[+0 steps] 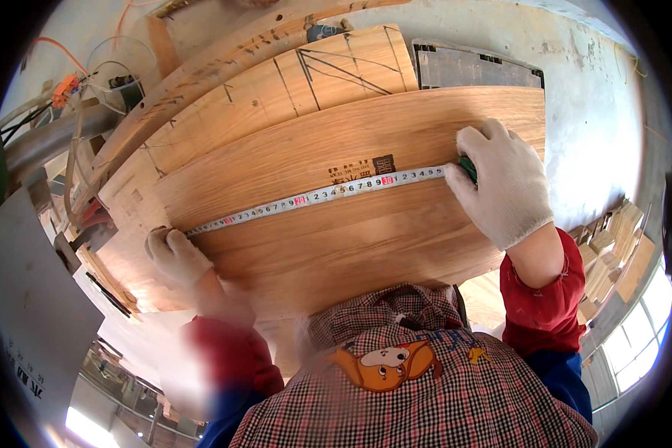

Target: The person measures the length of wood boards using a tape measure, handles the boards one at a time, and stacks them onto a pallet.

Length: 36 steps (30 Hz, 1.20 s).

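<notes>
A wide wooden board (pixel 313 261) with a dark printed mark lies across in front of me. Over its face stretches a tape measure (pixel 269 211), its white blade marked in black and red. My left hand (pixel 178 255), in a pale knit glove, pinches the blade's end at the board's left edge. At the other end my gloved right hand (pixel 504 183) is closed around the tape's case, of which only a bit of green shows. Both hands rest at the board's surface.
Behind the board lies a wooden panel (pixel 276 89) with black pencilled lines, and a curved wooden strip (pixel 194 75) beyond it. A dark flat box (pixel 478 69) sits at the far right. Wood pieces (pixel 612 239) are stacked at right; hoses and an orange fitting (pixel 65 89) are at left.
</notes>
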Tool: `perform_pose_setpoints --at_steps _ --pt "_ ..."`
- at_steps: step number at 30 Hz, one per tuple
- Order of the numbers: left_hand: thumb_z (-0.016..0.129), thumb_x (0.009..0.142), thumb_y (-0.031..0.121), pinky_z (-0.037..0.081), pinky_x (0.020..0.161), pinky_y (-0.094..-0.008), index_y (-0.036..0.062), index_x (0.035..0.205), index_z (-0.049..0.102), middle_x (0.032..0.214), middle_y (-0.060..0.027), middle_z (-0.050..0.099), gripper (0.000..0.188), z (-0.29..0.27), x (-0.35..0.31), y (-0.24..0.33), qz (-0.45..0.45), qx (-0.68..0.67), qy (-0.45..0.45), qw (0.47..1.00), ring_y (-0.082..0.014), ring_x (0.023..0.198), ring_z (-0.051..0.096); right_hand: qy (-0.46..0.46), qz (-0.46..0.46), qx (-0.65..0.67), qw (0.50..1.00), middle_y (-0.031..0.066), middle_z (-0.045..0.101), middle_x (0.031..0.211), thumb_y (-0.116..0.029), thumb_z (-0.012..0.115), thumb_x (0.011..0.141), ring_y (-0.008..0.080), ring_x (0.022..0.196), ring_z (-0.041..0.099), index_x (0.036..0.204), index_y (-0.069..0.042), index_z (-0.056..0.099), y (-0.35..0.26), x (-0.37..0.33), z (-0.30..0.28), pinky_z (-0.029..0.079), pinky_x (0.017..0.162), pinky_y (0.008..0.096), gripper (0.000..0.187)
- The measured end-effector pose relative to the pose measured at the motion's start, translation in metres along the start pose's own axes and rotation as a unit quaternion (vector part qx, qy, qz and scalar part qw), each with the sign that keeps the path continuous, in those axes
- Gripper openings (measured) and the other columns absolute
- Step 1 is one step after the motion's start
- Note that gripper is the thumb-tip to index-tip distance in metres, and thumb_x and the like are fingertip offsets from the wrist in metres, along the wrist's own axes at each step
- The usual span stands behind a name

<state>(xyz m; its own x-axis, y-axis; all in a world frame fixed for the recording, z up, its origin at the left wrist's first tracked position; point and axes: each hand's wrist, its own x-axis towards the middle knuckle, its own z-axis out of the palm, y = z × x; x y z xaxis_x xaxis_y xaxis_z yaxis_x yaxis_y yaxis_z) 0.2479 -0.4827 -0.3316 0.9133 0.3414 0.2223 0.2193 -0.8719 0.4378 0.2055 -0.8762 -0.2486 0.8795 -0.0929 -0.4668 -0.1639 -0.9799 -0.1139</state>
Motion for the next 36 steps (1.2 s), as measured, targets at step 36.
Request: perform_pose_setpoints --at_steps 36 --pt "0.046 0.076 0.012 0.039 0.077 -0.0368 -0.001 0.072 0.051 0.08 -0.0115 0.052 0.015 0.0014 0.0005 -0.0094 0.022 -0.009 -0.035 0.999 -0.0248 0.078 0.048 0.034 -0.031 -0.006 0.999 0.0133 0.054 0.079 -0.022 0.064 0.078 0.0289 0.072 0.059 0.084 -0.004 0.058 0.0002 0.003 0.0025 0.049 0.062 0.0386 0.019"
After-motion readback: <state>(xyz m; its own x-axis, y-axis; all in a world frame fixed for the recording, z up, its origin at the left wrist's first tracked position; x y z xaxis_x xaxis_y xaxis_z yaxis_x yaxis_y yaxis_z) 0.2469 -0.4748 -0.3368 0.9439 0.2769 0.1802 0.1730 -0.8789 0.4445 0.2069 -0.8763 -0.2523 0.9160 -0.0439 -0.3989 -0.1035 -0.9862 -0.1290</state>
